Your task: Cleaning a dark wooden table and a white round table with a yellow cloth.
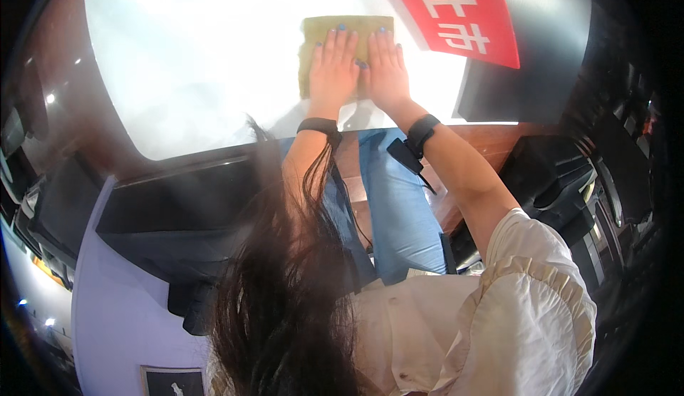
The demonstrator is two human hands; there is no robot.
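Note:
A folded yellow-brown cloth (350, 22) lies flat on a glossy white surface (203, 65). Both hands rest on it palm down, side by side. My left hand (334, 67) covers the left part of the cloth, its fingers pointing away from me. On the right part lies my right hand (385, 67), and the two thumbs are touching or nearly so. Neither hand grips the cloth's edge. Each wrist wears a black band; a small black device with a cable hangs at the right one. Long dark hair hangs across my left forearm.
A red sign (454, 17) with white writing stands or lies at the upper right, beside a dark grey panel (513, 91). A black padded seat (176, 219) is at the left, and another black object (545, 171) at the right. A pale purple curved panel (117, 310) fills the lower left.

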